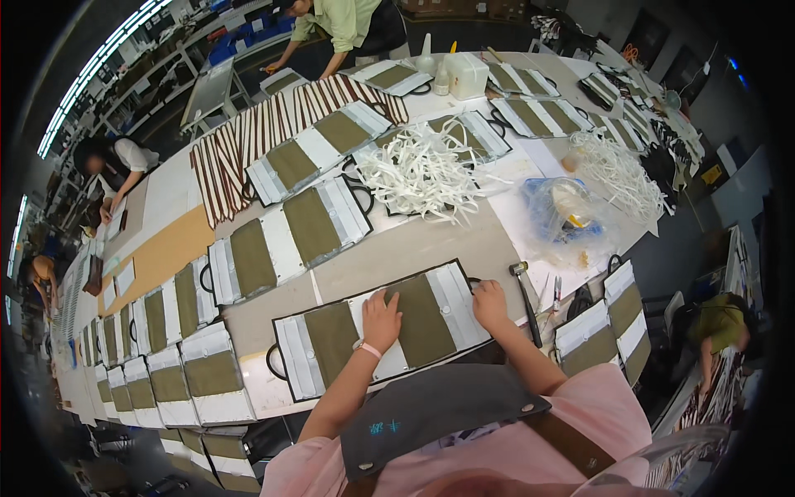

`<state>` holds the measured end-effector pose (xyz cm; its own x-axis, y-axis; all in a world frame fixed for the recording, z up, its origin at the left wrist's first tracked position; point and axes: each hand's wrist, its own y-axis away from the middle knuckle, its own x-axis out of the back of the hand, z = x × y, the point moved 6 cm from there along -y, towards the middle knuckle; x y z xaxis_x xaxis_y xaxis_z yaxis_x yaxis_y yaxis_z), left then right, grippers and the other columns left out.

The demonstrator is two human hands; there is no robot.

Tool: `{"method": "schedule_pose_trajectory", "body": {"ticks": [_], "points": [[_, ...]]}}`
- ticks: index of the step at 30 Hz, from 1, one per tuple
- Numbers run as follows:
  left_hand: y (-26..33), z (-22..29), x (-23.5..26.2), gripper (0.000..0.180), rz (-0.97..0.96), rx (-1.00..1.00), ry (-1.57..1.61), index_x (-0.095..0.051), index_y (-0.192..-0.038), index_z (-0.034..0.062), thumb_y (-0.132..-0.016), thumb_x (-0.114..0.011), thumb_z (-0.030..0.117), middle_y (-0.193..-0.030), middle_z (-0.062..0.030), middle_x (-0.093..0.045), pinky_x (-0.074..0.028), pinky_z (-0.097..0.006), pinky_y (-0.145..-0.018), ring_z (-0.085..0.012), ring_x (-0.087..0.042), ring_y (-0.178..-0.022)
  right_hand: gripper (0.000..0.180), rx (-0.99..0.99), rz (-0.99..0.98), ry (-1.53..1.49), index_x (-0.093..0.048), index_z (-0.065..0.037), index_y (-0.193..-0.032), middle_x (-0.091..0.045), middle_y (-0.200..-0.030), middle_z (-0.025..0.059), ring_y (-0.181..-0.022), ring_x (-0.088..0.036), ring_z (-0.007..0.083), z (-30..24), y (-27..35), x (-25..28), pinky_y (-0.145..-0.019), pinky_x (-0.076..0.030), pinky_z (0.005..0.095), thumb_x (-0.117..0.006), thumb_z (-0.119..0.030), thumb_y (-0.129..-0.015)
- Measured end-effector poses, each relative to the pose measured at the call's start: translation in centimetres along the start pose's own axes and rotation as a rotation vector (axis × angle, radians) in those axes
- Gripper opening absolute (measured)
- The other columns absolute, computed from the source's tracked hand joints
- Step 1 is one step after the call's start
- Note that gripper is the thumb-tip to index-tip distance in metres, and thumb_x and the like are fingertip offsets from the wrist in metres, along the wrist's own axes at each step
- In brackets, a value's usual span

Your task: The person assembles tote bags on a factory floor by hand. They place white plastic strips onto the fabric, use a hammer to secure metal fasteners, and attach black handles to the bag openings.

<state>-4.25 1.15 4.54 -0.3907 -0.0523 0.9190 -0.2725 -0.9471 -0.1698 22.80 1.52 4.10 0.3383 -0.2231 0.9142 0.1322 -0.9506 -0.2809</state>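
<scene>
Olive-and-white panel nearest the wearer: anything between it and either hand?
Nothing visible. The left hand lies on the panel; the right hand is at its right end. The hammer sits right of that hand, not between.

From here I count two bare hands (382, 321), four co-workers (352, 26), one hammer (524, 300), one white jug (464, 76) and two tangled white heaps (422, 172).
</scene>
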Motion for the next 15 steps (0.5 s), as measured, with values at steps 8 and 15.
{"method": "schedule_pose_trajectory", "body": {"ticks": [8, 15], "points": [[8.0, -7.3, 1.4, 0.054, -0.029, 0.197, -0.047, -0.049, -0.133, 0.0101, -0.082, -0.063, 0.023, -0.142, -0.0201, -0.037, -0.024, -0.058, -0.107, -0.0401, -0.029, -0.134, 0.026, -0.523, -0.095, 0.254, -0.055, 0.001, -0.103, -0.058, -0.106, 0.0199, -0.096, -0.058, 0.0381, 9.9, 3.7, 3.3, -0.085, -0.048, 0.0444, -0.055, -0.005, -0.077], [8.6, -7.7, 0.3, 0.063, -0.122, 0.208, -0.084, -0.036, -0.143, 0.0148, -0.087, -0.057, 0.036, -0.150, -0.0179, -0.026, -0.020, -0.059, -0.108, -0.0389, -0.024, -0.138, 0.027, -0.631, -0.266, 0.142, -0.052, 0.004, -0.103, -0.057, -0.105, 0.0285, -0.094, -0.060, 0.0453, 12.9, 2.6, 1.6, -0.081, -0.050, 0.0501, -0.054, -0.008, -0.078]]}}
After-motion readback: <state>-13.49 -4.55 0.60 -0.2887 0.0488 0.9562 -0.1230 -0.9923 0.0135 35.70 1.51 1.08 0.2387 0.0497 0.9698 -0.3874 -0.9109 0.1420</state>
